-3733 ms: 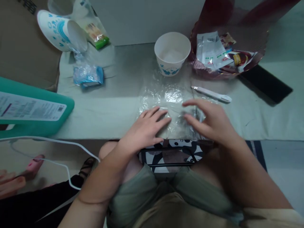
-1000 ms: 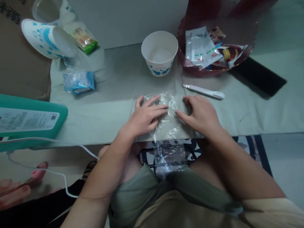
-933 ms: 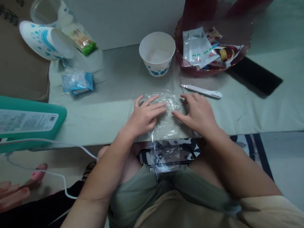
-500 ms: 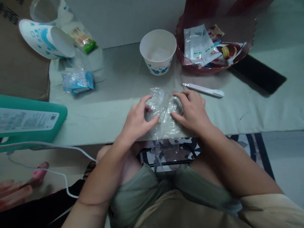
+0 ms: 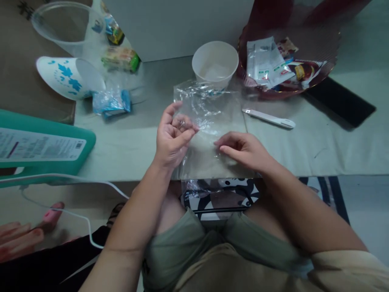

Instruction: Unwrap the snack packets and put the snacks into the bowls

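A clear plastic bag (image 5: 209, 109) spreads between my hands, its top edge raised in front of a white paper bowl (image 5: 205, 75) and its lower end drooping past the table edge. My left hand (image 5: 174, 136) pinches the bag's left part between thumb and fingertip, the other fingers curled. On the right side, my right hand (image 5: 243, 150) is bent with thumb and forefinger close together at the film. Beyond that hand lies a white utility knife (image 5: 269, 118) with a short blade at its left end.
A reddish glass bowl (image 5: 282, 95) holds several packets, beside a black phone-like slab (image 5: 342, 101). At left are a tipped paper cup (image 5: 65, 77), a blue packet (image 5: 112, 103), a clear plastic tub (image 5: 67, 22), a green jug (image 5: 45, 142) and a white cable (image 5: 88, 177).
The crumpled bag has been opened out and lifted toward the bowl. My left hand has turned and closed on it; my right hand has moved slightly down, fingers drawn together. The view has shifted.
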Demonstrator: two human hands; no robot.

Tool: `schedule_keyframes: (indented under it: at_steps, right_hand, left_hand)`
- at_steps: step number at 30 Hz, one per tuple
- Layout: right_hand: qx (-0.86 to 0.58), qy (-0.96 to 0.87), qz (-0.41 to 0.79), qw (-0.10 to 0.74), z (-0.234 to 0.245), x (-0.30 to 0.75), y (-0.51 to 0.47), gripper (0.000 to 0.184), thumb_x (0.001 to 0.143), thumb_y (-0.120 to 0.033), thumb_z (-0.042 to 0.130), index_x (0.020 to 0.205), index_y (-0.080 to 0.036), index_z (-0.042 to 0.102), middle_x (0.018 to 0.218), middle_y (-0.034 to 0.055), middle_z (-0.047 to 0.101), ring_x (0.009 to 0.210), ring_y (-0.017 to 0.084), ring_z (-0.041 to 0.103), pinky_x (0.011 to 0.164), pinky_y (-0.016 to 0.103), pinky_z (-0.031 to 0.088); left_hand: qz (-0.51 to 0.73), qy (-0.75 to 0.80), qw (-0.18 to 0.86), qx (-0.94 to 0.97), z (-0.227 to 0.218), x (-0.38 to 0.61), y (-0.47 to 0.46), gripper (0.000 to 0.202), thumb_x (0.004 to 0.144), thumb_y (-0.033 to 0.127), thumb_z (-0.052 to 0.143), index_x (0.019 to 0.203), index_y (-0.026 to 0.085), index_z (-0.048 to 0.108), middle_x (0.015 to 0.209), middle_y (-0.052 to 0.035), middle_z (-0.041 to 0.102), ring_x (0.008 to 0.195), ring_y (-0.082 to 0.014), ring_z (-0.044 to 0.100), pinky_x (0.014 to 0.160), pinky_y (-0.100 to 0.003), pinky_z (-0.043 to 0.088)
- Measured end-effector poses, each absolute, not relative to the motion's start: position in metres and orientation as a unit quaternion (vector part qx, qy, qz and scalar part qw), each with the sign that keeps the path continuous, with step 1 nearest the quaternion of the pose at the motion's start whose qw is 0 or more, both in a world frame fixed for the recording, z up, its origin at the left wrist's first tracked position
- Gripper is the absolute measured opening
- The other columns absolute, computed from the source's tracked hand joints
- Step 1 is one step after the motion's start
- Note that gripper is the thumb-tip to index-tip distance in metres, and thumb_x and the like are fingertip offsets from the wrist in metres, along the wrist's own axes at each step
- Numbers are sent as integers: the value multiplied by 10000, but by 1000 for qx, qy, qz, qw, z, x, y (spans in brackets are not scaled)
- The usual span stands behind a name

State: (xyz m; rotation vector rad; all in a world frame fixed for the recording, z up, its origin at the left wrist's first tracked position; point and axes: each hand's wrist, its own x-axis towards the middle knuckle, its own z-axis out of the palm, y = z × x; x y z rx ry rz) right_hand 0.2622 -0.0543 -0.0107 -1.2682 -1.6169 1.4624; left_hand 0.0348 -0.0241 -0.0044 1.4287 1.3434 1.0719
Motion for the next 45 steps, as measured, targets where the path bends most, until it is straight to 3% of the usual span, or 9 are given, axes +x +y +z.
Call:
schedule_keyframes:
  at_steps: [3,10,19,22,27,31,36,42,45]
  right_hand:
    - [-512,-624,499,316,-5,262,-58,148,904,-327,597,933,-209,681,807,33,764,703,171,713,711,333,556]
    - [-519,-589,488,383,-12,268,-54,323,926,-192,504,1205,-267,648,673,-54,679,591,142,663,632,299,554]
    - [-468,-544,451,530,-42,267,-45,127,990,-325,561,1086,-331,644,1198,19,626,709,109,683,569,270,565]
    - [-436,-573,417,555,-46,270,-43,342,900,-304,690,1226,-383,620,1417,25,518,945,158,687,719,318,603]
    - [-445,-616,322,565,-35,271,-45,36,875,-300,706,865,-279,679,1269,44,601,1230,256,597,920,409,563]
    - [-453,-613,253,596,-28,270,-48,249,856,-294,710,639,-232,604,1128,41,607,1019,221,626,858,407,550]
    - [-444,-644,252,570,-26,271,-50,201,827,-200,692,635,-231,640,1140,34,569,870,170,608,744,376,550]
    - [-436,-725,229,481,-33,276,-49,260,771,-60,598,739,-278,735,1313,1,549,1173,249,603,901,455,572]
    - [-416,-756,233,448,-38,279,-48,345,745,-35,566,817,-306,766,1437,-24,517,1329,292,531,1011,519,539]
  left_hand:
    - [394,498,534,557,-4,35,-23,455,841,427,746,1250,269,624,1171,-81,727,965,-227,772,839,-361,629]
    - [295,508,591,553,2,39,-21,229,847,305,671,1046,192,681,563,24,627,448,-134,587,469,-261,487]
    - [431,365,602,564,-18,36,-10,157,855,362,774,882,208,780,785,-28,734,592,-101,646,570,-234,540]
    - [416,361,580,600,-16,33,-10,124,869,313,761,837,211,824,847,-49,743,576,-82,621,572,-237,532]
    - [398,368,560,627,-14,32,-11,167,787,141,726,829,242,851,883,-40,741,608,-80,622,558,-221,516]
    - [407,399,561,601,-15,32,-10,165,744,122,712,776,227,835,900,-58,777,748,-143,697,635,-259,558]
    - [426,450,579,530,-9,34,-6,188,684,94,652,717,210,796,868,-47,781,859,-162,711,778,-284,566]
    - [437,480,641,409,-4,39,-3,308,821,457,652,702,181,719,759,-63,716,683,-155,660,614,-278,537]
    - [475,500,604,399,-5,40,-2,239,715,389,781,706,185,658,718,-20,662,624,-116,605,558,-235,493]
